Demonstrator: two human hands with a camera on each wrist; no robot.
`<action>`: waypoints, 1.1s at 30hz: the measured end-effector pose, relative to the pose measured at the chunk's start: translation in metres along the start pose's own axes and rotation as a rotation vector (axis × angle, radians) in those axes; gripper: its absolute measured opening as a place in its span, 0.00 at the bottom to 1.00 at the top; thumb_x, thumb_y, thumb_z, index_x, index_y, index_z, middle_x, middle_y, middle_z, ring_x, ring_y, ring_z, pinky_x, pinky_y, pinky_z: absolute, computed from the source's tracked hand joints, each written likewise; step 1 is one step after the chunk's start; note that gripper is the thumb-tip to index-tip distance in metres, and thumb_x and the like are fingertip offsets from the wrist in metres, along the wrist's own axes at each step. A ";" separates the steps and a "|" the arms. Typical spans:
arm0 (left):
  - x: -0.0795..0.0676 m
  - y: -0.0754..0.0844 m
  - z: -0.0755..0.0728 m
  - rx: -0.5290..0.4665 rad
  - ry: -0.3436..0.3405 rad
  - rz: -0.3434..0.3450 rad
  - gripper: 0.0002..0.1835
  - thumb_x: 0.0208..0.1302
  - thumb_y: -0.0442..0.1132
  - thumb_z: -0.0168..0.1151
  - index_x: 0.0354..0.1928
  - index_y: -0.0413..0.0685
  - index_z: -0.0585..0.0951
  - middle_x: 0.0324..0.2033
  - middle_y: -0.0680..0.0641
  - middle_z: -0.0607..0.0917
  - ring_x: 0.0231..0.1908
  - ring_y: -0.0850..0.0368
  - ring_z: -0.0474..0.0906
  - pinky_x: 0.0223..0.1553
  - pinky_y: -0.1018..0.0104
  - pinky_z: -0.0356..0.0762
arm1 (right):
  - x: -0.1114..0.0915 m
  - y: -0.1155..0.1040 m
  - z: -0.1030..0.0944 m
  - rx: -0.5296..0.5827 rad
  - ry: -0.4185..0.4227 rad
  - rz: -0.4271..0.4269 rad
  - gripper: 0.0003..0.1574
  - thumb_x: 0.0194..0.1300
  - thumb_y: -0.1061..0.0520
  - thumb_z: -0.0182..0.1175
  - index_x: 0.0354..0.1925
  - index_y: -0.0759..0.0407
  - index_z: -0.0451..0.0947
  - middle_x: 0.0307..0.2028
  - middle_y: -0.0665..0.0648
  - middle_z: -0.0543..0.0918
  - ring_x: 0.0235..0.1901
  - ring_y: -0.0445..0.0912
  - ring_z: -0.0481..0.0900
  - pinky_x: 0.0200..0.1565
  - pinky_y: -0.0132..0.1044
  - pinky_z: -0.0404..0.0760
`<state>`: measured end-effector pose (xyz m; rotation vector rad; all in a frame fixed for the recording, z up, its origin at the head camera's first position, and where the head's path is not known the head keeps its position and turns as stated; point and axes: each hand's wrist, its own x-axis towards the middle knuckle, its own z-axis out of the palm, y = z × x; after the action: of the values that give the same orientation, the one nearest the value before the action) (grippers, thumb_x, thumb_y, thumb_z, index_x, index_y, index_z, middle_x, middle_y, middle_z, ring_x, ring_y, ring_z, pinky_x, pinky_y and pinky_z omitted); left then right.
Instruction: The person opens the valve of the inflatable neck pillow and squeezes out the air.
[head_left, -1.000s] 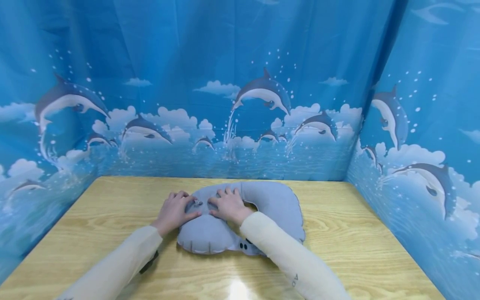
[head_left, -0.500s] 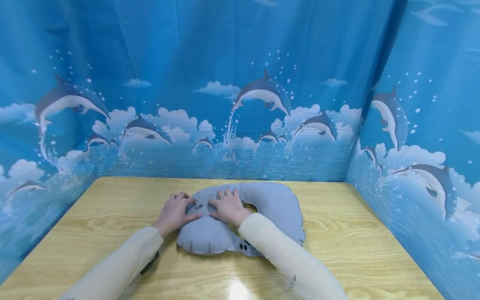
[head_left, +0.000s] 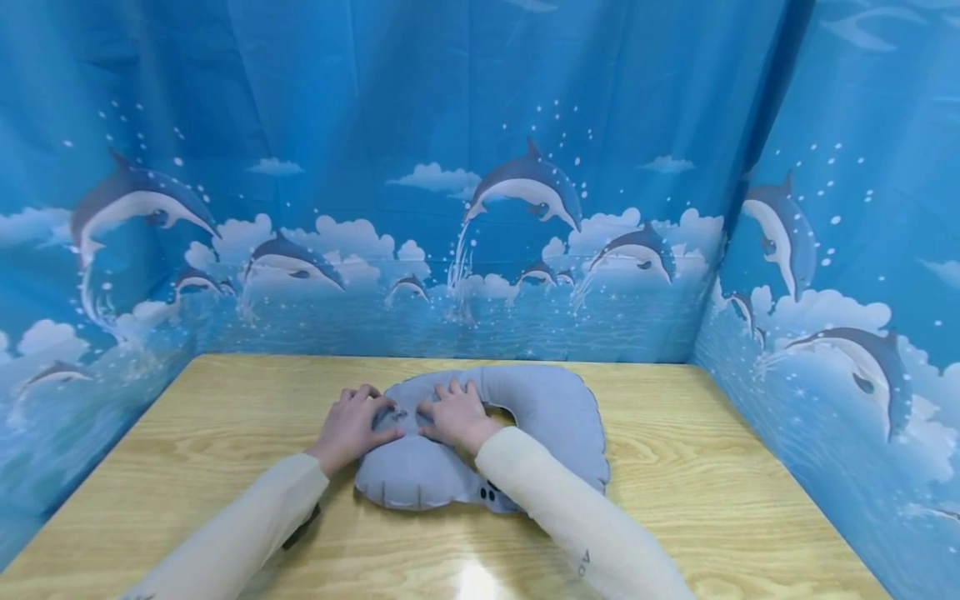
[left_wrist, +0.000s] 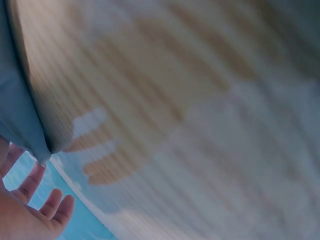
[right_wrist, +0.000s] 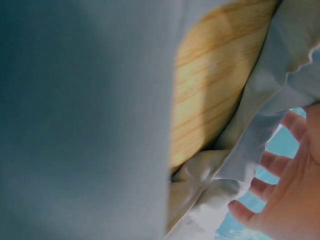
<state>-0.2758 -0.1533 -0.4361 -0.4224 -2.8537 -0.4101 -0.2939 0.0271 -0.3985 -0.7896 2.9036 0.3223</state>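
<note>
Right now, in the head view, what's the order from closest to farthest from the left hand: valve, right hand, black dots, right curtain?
From the left hand:
1. Valve: just to its right, on the pillow.
2. Right hand: past the valve.
3. Black dots: farther right, by the pillow's front edge.
4. Right curtain: beyond the table's right edge.

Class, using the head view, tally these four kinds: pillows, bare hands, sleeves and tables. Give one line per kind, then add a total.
Curved grey fabric neck pillow: 1
Bare left hand and bare right hand: 2
Left cream fabric sleeve and right cream fabric sleeve: 2
Light wood-grain table: 1
Total: 6
</note>
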 end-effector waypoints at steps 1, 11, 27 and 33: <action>0.000 0.000 0.000 -0.001 0.001 -0.001 0.26 0.48 0.59 0.66 0.45 0.52 0.81 0.45 0.42 0.75 0.43 0.41 0.69 0.39 0.46 0.68 | 0.000 0.000 0.000 0.001 -0.001 -0.002 0.29 0.64 0.34 0.47 0.62 0.33 0.64 0.67 0.52 0.61 0.67 0.54 0.55 0.64 0.57 0.53; 0.002 0.000 0.002 0.002 -0.027 -0.024 0.25 0.48 0.60 0.66 0.44 0.53 0.81 0.45 0.43 0.74 0.42 0.42 0.69 0.38 0.47 0.68 | 0.000 0.001 -0.001 0.006 -0.033 -0.003 0.29 0.64 0.34 0.46 0.62 0.33 0.64 0.67 0.52 0.61 0.67 0.54 0.55 0.64 0.56 0.53; 0.003 0.003 -0.002 -0.010 -0.062 -0.034 0.24 0.50 0.58 0.65 0.45 0.52 0.81 0.44 0.42 0.74 0.42 0.40 0.69 0.39 0.46 0.69 | -0.003 0.013 -0.013 0.026 -0.016 -0.036 0.29 0.65 0.39 0.50 0.63 0.42 0.65 0.62 0.53 0.68 0.63 0.51 0.63 0.60 0.52 0.62; 0.001 0.001 -0.001 -0.011 -0.061 -0.030 0.24 0.50 0.59 0.65 0.44 0.53 0.81 0.44 0.43 0.74 0.41 0.41 0.69 0.38 0.47 0.69 | -0.011 0.022 -0.028 0.078 0.021 -0.049 0.28 0.65 0.43 0.51 0.63 0.44 0.65 0.61 0.54 0.69 0.61 0.53 0.66 0.59 0.53 0.65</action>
<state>-0.2759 -0.1527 -0.4343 -0.4016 -2.9216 -0.4252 -0.2968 0.0445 -0.3661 -0.8548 2.8908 0.1963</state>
